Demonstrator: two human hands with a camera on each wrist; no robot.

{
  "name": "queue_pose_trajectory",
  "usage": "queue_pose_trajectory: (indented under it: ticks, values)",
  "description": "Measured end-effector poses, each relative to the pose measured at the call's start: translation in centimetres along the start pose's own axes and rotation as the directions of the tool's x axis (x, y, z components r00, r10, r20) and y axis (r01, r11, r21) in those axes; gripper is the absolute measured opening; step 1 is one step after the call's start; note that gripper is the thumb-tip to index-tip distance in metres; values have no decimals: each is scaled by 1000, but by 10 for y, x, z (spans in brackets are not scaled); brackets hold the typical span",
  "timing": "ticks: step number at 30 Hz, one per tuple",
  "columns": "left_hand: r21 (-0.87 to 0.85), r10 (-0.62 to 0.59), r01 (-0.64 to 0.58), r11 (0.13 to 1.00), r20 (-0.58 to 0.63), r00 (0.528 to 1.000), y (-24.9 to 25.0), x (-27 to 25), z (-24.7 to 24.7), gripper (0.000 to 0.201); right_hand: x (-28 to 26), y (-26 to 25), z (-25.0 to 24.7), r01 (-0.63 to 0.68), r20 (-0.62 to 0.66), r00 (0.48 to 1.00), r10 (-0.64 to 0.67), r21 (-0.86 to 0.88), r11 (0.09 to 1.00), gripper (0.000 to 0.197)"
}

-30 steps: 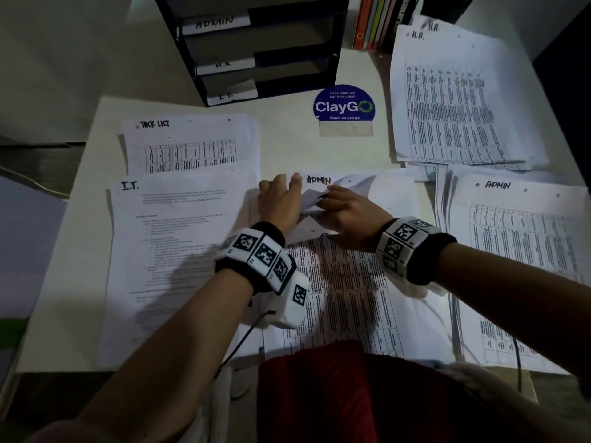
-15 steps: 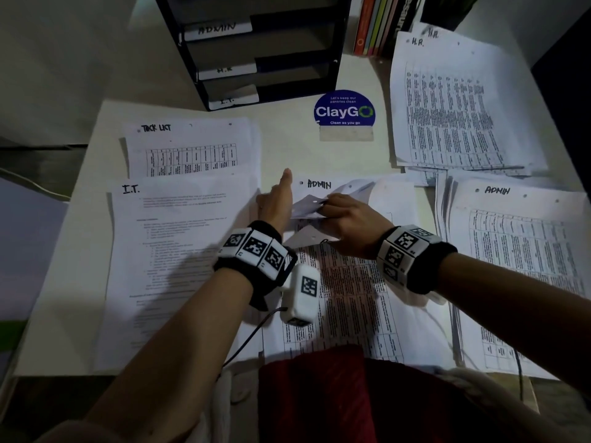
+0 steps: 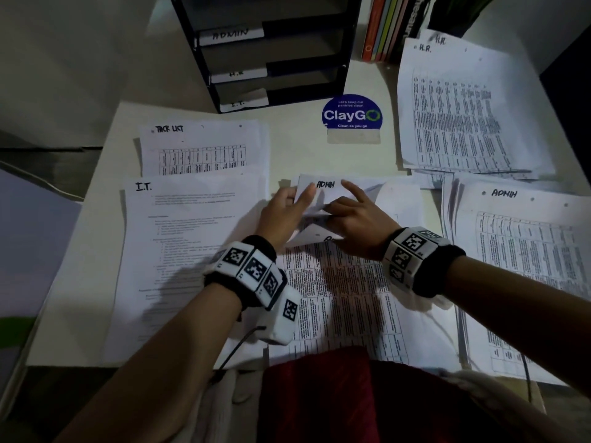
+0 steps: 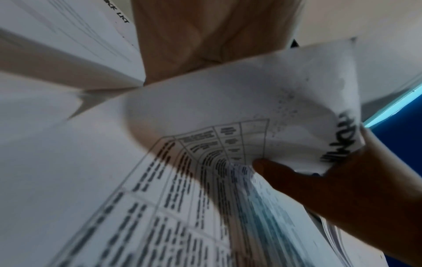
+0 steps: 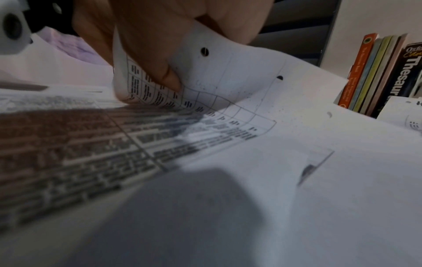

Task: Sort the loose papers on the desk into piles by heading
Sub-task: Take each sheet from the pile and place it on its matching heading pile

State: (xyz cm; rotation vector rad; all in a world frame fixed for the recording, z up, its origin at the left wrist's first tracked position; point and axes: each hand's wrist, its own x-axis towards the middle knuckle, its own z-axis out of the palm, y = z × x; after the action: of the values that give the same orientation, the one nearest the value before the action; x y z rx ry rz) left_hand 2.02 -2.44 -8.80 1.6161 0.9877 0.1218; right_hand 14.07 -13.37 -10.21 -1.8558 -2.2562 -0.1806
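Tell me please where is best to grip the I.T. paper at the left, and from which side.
Probably the bare left margin of the I.T. paper, from the left: that edge lies flat and clear, while its right edge runs under the left hand.

You are sitting in an office. A black letter tray labelled ADMIN, H.R. and I.T. is standing on the desk, and books are leaning beside printed paper piles.
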Motion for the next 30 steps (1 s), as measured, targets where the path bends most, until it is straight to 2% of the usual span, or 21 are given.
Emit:
queue_pose_trajectory:
  ticks: [1, 3, 4, 7, 11, 13, 15, 17, 21, 24, 27, 28, 30]
  values:
    - [10, -6, 6, 1000, 2, 1000, 3, 1, 0, 53, -1, 0, 2, -12, 11, 1000, 12, -1, 1000, 58]
    - [57, 5, -5, 998, -15, 1000, 12, 5, 0, 76, -3, 1, 4, -36, 34, 999, 37, -20, 999, 48]
    - [78, 14, -13, 997, -16, 1000, 17, 6, 0, 81, -3, 1, 4, -47, 44, 998, 49, -32, 998, 43]
    - [169, 31, -33, 985, 13, 999, 29, 12, -1, 64, -4, 0, 5, -63, 48, 997, 66, -52, 997, 36]
    - [291, 121, -114, 950, -5, 993, 30, 18, -4, 49, -5, -2, 8, -67, 26, 997, 69, -63, 996, 38]
    - [464, 165, -163, 871, 36, 986, 29, 14, -6, 52, -6, -3, 8, -60, -3, 998, 60, -79, 995, 43]
    - [577, 176, -223, 785, 137, 975, 28, 10, -7, 51, -7, -4, 7, -45, -40, 998, 42, -69, 997, 54]
    - [578, 156, -256, 775, 217, 964, 24, 9, -5, 48, -7, -4, 7, -31, -64, 998, 27, -59, 998, 63]
    - [562, 87, -172, 809, 175, 981, 13, 15, 0, 53, -6, -5, 9, -38, -59, 998, 34, -58, 998, 60]
    - [590, 70, -167, 790, 184, 980, 19, 24, -2, 60, -6, -6, 7, -34, -77, 997, 29, -61, 998, 63]
    - [675, 106, -228, 702, 217, 970, 30, 26, -7, 58, -4, -7, 6, -44, -99, 994, 38, -59, 997, 67]
    - [723, 118, -255, 642, 236, 965, 32, 25, -8, 56, -4, -8, 6, -49, -96, 994, 43, -55, 997, 68]
    - [820, 131, -331, 467, 306, 943, 32, 21, -10, 52, -5, -8, 6, -57, -85, 995, 53, -47, 997, 72]
